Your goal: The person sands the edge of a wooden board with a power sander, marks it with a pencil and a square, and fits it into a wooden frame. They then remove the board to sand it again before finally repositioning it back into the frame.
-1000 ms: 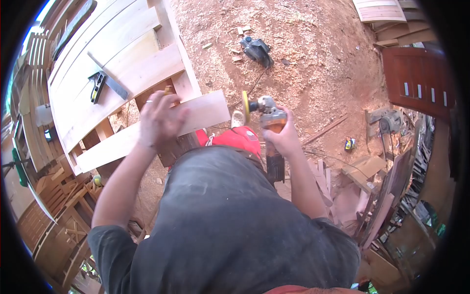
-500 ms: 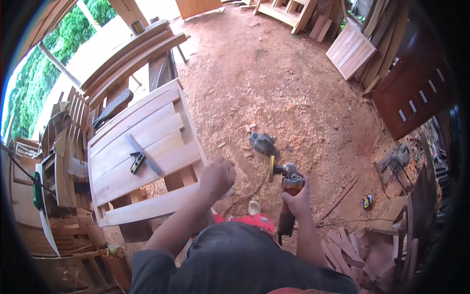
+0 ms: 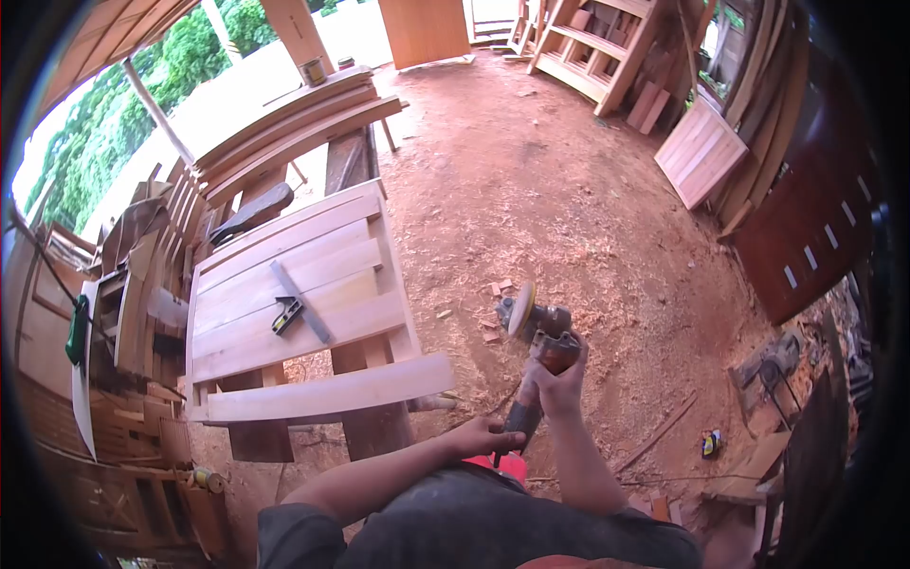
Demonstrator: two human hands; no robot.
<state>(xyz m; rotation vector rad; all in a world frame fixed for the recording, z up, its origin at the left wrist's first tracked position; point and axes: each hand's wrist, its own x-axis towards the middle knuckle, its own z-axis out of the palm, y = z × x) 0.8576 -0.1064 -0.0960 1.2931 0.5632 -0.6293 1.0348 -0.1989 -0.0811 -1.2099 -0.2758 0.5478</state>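
I am holding an angle grinder [image 3: 552, 353] out in front of my body, over the shaving-strewn dirt floor [image 3: 569, 209]. My right hand [image 3: 561, 387] is wrapping firmly round its body, just behind the metal head, and the round disc [image 3: 521, 308] is standing at the far end, tilted. My left hand [image 3: 488, 436] is meeting the tool's rear end, near my red shorts [image 3: 512, 465]; I cannot tell whether those fingers are gripping it or only touching it. Both hands are staying clear of the slatted wooden panel [image 3: 284, 346], which is lying ahead and to my left. A combination square [image 3: 301, 303] is resting on its slats, and a pale board [image 3: 332, 392] is running along its near side, the right end jutting past the panel. Well off to my right, a yellow-and-black tape measure [image 3: 711, 444] is sitting on the ground.
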